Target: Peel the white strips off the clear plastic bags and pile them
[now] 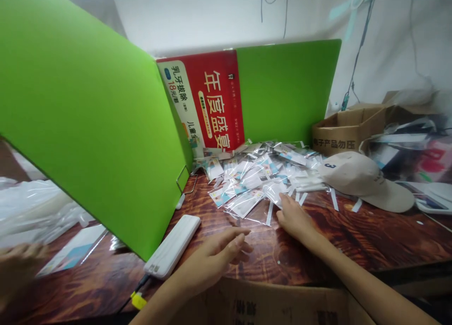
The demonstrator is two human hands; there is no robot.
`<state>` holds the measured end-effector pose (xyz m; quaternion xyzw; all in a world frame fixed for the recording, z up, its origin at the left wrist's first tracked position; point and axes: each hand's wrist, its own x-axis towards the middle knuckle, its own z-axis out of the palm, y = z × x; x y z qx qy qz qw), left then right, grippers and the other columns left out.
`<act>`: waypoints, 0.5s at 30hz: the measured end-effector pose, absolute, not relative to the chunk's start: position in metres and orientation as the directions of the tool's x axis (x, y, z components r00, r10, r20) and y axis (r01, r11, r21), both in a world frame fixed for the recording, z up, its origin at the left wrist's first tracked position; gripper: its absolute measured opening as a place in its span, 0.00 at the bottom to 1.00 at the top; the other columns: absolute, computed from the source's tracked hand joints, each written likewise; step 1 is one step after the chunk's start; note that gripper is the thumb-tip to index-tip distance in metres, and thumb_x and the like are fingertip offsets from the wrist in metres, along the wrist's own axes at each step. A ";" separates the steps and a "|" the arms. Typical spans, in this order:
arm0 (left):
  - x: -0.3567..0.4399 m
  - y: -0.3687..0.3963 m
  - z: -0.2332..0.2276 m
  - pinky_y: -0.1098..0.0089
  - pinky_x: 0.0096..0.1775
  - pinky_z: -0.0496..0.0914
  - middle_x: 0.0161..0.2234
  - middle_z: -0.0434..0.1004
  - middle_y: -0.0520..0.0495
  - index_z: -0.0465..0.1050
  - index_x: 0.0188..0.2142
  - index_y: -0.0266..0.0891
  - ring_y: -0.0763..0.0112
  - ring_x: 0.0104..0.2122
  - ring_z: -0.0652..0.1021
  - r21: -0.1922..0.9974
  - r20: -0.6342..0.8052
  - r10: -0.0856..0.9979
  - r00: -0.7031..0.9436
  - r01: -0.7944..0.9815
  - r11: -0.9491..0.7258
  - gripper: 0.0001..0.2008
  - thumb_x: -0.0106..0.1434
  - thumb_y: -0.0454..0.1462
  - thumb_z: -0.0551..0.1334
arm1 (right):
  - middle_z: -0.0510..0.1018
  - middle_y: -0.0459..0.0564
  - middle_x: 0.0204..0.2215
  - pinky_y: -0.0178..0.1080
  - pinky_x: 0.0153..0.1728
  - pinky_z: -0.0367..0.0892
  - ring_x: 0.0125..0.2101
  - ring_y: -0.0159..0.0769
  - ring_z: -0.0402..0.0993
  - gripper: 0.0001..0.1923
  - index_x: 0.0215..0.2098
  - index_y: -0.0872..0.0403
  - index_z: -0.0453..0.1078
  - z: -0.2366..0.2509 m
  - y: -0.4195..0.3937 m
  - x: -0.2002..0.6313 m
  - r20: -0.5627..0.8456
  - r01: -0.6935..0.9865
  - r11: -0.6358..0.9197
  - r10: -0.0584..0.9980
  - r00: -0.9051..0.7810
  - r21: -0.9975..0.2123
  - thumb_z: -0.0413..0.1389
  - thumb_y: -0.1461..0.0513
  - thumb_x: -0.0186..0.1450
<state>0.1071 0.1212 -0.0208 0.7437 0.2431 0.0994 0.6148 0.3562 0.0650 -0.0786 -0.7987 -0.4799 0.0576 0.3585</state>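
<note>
My left hand [226, 249] hovers over the near part of the wooden table, fingers apart and nothing in them. At the front edge of a heap of clear plastic packets [247, 174], my right hand [294, 216] has its fingers closed at a white-faced plastic packet [275, 192]; part of its grip is hidden by the back of the hand. The heaped packets hold white and blue printed cards and small pieces, and they overlap loosely. White strips stick out along the heap's near side.
Green panels [289, 89] stand behind and at left, one bearing a red poster [215, 94]. A white power bank [173, 245] with a cable lies left. A beige cap [363, 179] and cardboard box [348, 127] are right. Another cardboard box [282, 301] sits below the table edge. Another person's hand [21, 268] shows far left.
</note>
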 end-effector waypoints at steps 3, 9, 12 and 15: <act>0.111 0.126 -0.026 0.57 0.46 0.70 0.47 0.77 0.35 0.68 0.54 0.36 0.54 0.45 0.78 0.964 -0.162 0.545 0.823 0.251 -0.093 0.38 0.57 0.63 0.57 | 0.71 0.67 0.53 0.55 0.56 0.58 0.54 0.55 0.66 0.27 0.58 0.63 0.62 -0.064 0.056 0.358 0.285 0.696 -0.221 0.797 0.532 -0.683 0.46 0.68 0.60; 0.115 0.127 -0.027 0.56 0.55 0.66 0.59 0.67 0.32 0.60 0.61 0.38 0.50 0.56 0.70 0.996 -0.077 0.610 0.789 0.081 0.021 0.46 0.49 0.58 0.70 | 0.76 0.53 0.49 0.41 0.42 0.71 0.45 0.44 0.74 0.23 0.57 0.52 0.64 -0.029 0.025 0.318 0.236 0.223 0.185 0.943 0.235 -0.957 0.48 0.57 0.64; 0.111 0.120 -0.020 0.55 0.53 0.67 0.53 0.75 0.36 0.70 0.53 0.37 0.49 0.52 0.74 0.999 -0.037 0.546 0.837 0.032 0.018 0.38 0.51 0.58 0.69 | 0.77 0.53 0.46 0.40 0.39 0.72 0.41 0.42 0.76 0.22 0.54 0.52 0.68 -0.028 0.021 0.292 0.207 -0.018 0.207 0.978 -0.035 -0.978 0.50 0.51 0.67; 0.107 0.112 -0.009 0.53 0.48 0.72 0.45 0.80 0.39 0.76 0.47 0.36 0.49 0.45 0.77 0.988 0.021 0.565 0.825 0.067 -0.136 0.32 0.56 0.59 0.63 | 0.77 0.54 0.44 0.44 0.42 0.71 0.43 0.43 0.74 0.18 0.50 0.52 0.71 -0.033 0.020 0.282 0.349 0.334 0.326 0.937 0.012 -0.885 0.50 0.52 0.70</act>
